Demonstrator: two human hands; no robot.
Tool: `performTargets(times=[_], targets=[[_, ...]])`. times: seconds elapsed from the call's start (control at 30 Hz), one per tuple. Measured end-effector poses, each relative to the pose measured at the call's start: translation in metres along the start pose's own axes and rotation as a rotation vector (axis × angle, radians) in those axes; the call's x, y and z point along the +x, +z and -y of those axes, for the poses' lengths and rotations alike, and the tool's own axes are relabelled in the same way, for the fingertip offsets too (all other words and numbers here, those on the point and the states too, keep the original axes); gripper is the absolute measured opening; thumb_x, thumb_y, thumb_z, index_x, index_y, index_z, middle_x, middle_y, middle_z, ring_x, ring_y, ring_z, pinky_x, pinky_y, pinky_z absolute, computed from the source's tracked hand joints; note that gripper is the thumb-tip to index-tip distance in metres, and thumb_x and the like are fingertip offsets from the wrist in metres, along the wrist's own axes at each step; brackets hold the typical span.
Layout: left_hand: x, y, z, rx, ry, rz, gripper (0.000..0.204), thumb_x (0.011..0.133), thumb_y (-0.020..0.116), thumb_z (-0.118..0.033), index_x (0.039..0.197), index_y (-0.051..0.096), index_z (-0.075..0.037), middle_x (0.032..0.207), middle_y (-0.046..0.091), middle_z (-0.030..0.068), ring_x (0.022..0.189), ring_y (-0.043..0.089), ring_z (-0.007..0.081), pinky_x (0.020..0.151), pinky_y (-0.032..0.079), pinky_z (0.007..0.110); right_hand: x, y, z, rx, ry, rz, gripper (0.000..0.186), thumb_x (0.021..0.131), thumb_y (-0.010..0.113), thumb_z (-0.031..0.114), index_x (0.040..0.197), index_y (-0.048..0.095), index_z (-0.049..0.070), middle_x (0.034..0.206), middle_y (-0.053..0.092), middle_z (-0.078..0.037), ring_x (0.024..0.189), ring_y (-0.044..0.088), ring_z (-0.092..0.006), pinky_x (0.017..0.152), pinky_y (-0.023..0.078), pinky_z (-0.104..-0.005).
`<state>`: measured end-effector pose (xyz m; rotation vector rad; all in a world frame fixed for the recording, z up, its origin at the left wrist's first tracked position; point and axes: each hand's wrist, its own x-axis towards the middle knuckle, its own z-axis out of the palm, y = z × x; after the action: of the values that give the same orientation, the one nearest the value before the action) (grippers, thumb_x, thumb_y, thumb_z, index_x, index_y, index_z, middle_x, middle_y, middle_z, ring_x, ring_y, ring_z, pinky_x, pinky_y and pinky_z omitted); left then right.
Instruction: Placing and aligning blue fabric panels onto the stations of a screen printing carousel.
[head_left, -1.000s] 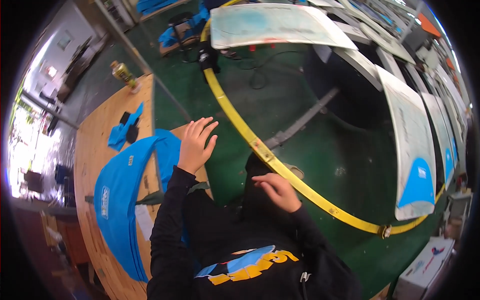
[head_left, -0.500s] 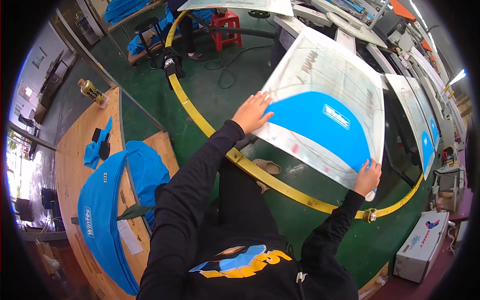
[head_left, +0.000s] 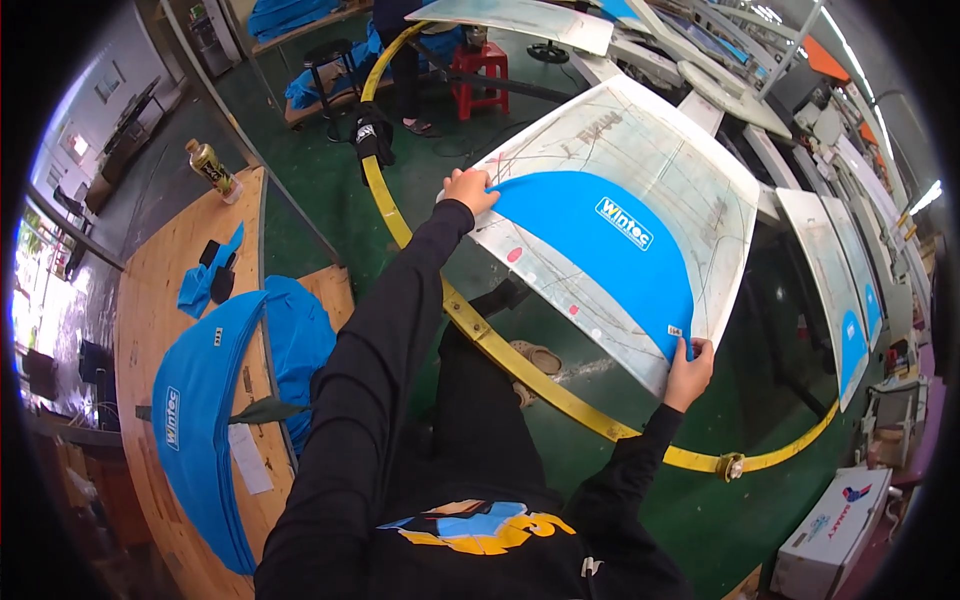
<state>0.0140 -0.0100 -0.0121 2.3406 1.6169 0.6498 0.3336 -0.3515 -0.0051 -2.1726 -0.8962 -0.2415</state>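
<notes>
A curved blue fabric panel (head_left: 590, 230) with a small white printed label lies across a pale, stained printing board (head_left: 690, 165). At the panel's left corner, my left hand (head_left: 468, 190) has its fingers closed on the cloth near the board's edge. My right hand (head_left: 690, 372) pinches the opposite corner, by a tiny tag, with its thumb on top. Between the two hands the cloth lies smooth, its arched side facing away from me.
A yellow curved rail (head_left: 520, 365) runs between me and the board. To my left, a wooden table (head_left: 165, 330) bears a stack of blue panels (head_left: 205, 430) and a bottle (head_left: 213, 172). More boards (head_left: 820, 270) stand at right, above a white box (head_left: 833, 530). A person (head_left: 405, 75) stands far off near a red stool (head_left: 480, 80).
My left hand has gone from lying spread on the panel to gripping its corner. The board, panel and both hands now appear further left in view.
</notes>
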Motion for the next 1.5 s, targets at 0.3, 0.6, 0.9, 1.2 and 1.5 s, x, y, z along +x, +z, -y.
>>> performTargets(times=[0.3,0.6,0.9,1.2,1.5], targets=[[-0.039,-0.026,-0.085,-1.242,0.180,0.300,0.019,0.085,0.068,-0.017,0.093,0.053,-0.007,0.083,0.057,0.0001,0.075,0.055,0.0071,0.067,0.046,0.022,0.013,0.024,0.081,0.681,-0.269,0.037,0.016,0.092,0.059,0.013,0.099,0.054,-0.001,0.094,0.057,-0.009,0.082,0.052,-0.0119,0.074,0.044,-0.0270],[-0.110,-0.104,-0.171,-1.584,0.296,0.356,0.015,0.087,0.065,-0.013,0.094,0.052,-0.010,0.090,0.055,-0.0025,0.082,0.052,0.0041,0.070,0.044,0.021,-0.011,0.001,0.218,1.054,-0.221,0.189,0.015,0.098,0.053,0.014,0.102,0.045,0.003,0.075,0.049,0.000,0.062,0.042,-0.0045,0.053,0.034,-0.0203],[-0.245,-0.238,-0.070,-1.288,0.155,-0.028,0.023,0.085,0.066,-0.013,0.102,0.052,-0.007,0.095,0.051,-0.0011,0.089,0.050,0.0062,0.079,0.042,0.023,-0.067,-0.038,0.270,1.185,-0.394,0.599,0.015,0.093,0.059,0.005,0.101,0.046,0.004,0.081,0.052,-0.001,0.074,0.047,-0.0053,0.064,0.037,-0.0175],[-0.542,-0.309,0.029,-1.308,-0.528,-0.624,0.035,0.077,0.069,-0.025,0.103,0.050,-0.012,0.099,0.052,0.0003,0.092,0.052,0.0083,0.079,0.041,0.023,-0.115,-0.028,0.274,1.274,-0.211,0.755,0.015,0.090,0.060,0.005,0.098,0.048,0.003,0.084,0.052,-0.002,0.077,0.050,-0.0079,0.068,0.040,-0.0200],[-0.687,-0.371,0.093,-1.165,-0.697,-1.459,0.051,0.085,0.062,-0.016,0.134,0.049,-0.012,0.119,0.054,0.0066,0.107,0.051,0.0136,0.090,0.041,0.026,-0.224,0.056,0.488,1.485,-0.534,1.421,0.011,0.092,0.062,0.012,0.095,0.053,0.006,0.082,0.053,0.003,0.072,0.049,-0.0018,0.059,0.039,-0.0179]])
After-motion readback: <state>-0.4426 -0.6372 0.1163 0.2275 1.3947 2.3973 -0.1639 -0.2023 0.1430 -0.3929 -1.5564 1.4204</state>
